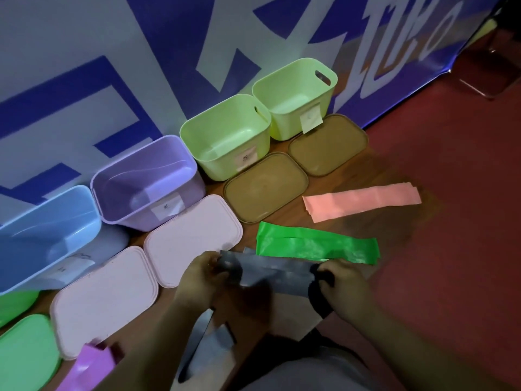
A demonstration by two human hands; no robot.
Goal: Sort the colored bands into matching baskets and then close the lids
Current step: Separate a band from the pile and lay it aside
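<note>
Head view, grey band blurred, purple band cropped

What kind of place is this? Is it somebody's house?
Probably an indoor hall or activity room rather than a home. A big blue-and-white printed banner hangs behind, dark red flooring spreads beside it, and pastel plastic baskets stand in a row for sorting.

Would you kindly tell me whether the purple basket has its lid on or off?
Off: the purple basket is open-topped, its inside visible, and a pink lid lies flat before it.
</note>
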